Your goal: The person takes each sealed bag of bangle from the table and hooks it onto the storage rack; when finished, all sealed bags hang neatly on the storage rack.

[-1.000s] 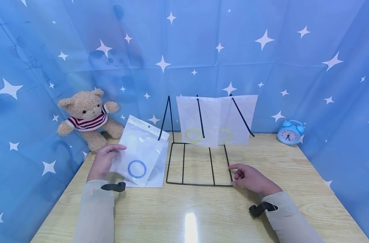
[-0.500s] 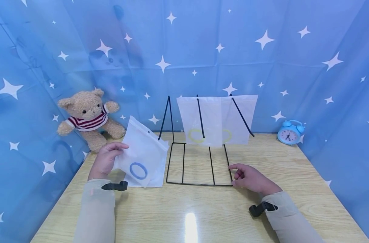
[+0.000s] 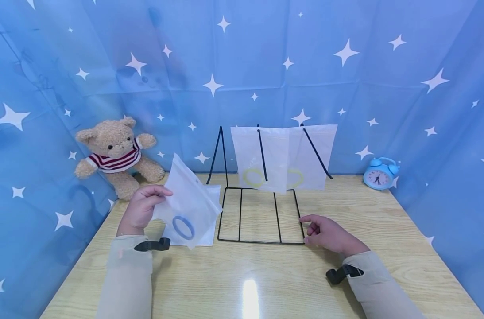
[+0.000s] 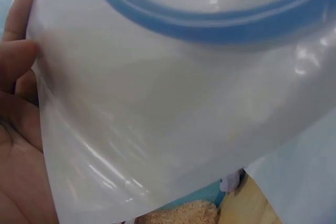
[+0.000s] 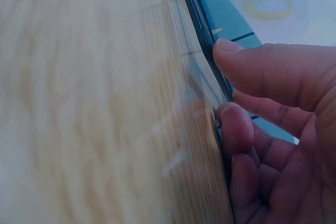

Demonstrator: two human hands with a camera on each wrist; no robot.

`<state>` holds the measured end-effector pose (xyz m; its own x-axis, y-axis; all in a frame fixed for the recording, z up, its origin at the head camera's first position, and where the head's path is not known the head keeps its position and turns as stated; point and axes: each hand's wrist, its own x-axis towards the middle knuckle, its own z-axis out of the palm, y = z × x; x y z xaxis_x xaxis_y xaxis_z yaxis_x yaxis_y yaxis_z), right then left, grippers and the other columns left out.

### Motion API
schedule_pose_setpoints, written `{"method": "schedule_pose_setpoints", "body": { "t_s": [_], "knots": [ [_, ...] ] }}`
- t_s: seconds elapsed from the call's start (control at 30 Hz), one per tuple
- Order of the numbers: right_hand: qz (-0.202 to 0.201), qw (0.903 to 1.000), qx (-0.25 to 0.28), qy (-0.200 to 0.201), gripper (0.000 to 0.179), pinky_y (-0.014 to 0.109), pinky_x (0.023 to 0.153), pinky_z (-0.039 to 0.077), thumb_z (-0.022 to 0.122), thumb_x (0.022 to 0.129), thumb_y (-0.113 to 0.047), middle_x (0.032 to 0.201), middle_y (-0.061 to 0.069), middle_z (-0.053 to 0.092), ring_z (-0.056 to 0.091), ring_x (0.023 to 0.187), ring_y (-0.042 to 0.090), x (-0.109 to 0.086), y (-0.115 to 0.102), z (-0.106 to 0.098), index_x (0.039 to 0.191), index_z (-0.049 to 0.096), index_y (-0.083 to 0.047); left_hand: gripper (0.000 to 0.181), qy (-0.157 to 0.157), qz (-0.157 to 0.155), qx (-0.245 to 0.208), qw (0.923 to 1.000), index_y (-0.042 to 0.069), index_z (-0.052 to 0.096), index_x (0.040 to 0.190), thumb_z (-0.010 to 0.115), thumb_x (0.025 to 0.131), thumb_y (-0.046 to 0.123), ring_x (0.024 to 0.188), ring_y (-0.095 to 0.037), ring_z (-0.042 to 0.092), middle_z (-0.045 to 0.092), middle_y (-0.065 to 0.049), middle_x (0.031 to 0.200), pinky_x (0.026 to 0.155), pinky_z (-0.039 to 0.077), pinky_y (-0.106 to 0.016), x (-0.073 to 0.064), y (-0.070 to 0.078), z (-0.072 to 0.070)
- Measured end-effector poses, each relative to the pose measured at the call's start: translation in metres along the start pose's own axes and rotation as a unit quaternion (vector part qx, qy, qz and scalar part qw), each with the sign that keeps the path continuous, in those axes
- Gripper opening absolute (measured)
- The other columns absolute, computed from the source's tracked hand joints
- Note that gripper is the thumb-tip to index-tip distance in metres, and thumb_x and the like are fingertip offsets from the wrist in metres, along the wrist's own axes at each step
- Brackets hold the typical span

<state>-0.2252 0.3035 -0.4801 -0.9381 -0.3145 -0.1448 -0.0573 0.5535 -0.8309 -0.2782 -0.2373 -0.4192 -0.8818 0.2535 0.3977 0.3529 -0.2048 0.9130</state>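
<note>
My left hand (image 3: 140,210) pinches the left edge of a white zip bag (image 3: 186,190), holding it tilted above the table. Inside the bag is a blue ring (image 4: 220,30), large in the left wrist view. Another white bag (image 3: 207,238) lies flat beneath it, partly covered. To the right stands a black wire rack (image 3: 261,242) with upright hooks. My right hand (image 3: 331,232) holds the rack's right front corner, thumb and forefinger on the wire and the other fingers curled. Two white bags, a left one (image 3: 245,150) and a right one (image 3: 319,141), hang from its hooks, each showing a yellow ring.
A teddy bear (image 3: 116,146) in a striped shirt sits at the back left, behind my left hand. At the back right stands a small blue alarm clock (image 3: 378,177). A blue starry curtain (image 3: 249,53) surrounds the wooden table (image 3: 210,283). The rack's left hook (image 3: 214,155) carries no bag.
My left hand has shifted slightly right, and the bag in it has turned more edge-on, its top right corner now lower. My right hand stays on the rack.
</note>
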Motion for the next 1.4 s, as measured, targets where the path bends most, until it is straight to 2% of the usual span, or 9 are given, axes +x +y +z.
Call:
{"method": "schedule_pose_setpoints", "body": {
  "t_s": [0.23,0.5,0.83,1.17,1.4],
  "knots": [
    [0.001,1.0000,-0.003,-0.001,0.065,0.027,0.061,0.047,0.081,0.091,-0.009,0.100,0.011,0.059,0.053,0.081,0.023,0.000,0.000,0.000,0.149,0.053,0.003,0.058,-0.037,0.031,0.002,0.9988,0.016,0.084,0.099,0.042,0.094,-0.023,0.096,-0.007,0.072,0.078,0.008,0.109,0.080,0.061,-0.021,0.002,0.005,0.006],
    [-0.004,1.0000,-0.003,0.002,0.066,0.027,0.064,0.045,0.081,0.090,-0.008,0.099,0.011,0.060,0.053,0.084,0.023,0.000,0.000,0.000,0.148,0.053,0.004,0.058,-0.040,0.053,0.031,0.9973,0.015,0.085,0.099,0.043,0.090,-0.025,0.101,-0.005,0.069,0.078,0.010,0.108,0.085,0.057,-0.019,0.003,0.009,0.012],
    [-0.004,0.9999,-0.011,0.003,0.065,0.027,0.063,0.046,0.081,0.090,-0.009,0.099,0.011,0.060,0.053,0.083,0.022,0.000,0.000,0.000,0.148,0.053,0.004,0.056,-0.044,0.044,0.037,0.9974,0.014,0.084,0.101,0.044,0.092,-0.023,0.098,-0.006,0.070,0.078,0.009,0.109,0.082,0.059,-0.020,0.003,0.008,0.012],
    [0.007,0.9993,-0.036,0.010,0.063,0.027,0.065,0.047,0.082,0.090,-0.010,0.099,0.010,0.060,0.054,0.085,0.024,0.004,0.004,-0.001,0.147,0.056,0.001,0.054,-0.052,0.045,0.037,0.9970,0.013,0.084,0.103,0.045,0.094,-0.022,0.104,-0.006,0.069,0.078,0.009,0.112,0.085,0.058,-0.019,0.003,0.010,0.014],
    [0.007,0.9993,-0.035,0.010,0.063,0.027,0.066,0.047,0.082,0.090,-0.010,0.098,0.009,0.060,0.054,0.087,0.024,0.004,0.005,-0.001,0.147,0.056,0.001,0.048,-0.034,0.030,0.064,0.9969,0.010,0.084,0.105,0.047,0.096,-0.020,0.111,-0.005,0.066,0.077,0.012,0.113,0.091,0.053,-0.017,0.003,0.012,0.016]
  ]
}}
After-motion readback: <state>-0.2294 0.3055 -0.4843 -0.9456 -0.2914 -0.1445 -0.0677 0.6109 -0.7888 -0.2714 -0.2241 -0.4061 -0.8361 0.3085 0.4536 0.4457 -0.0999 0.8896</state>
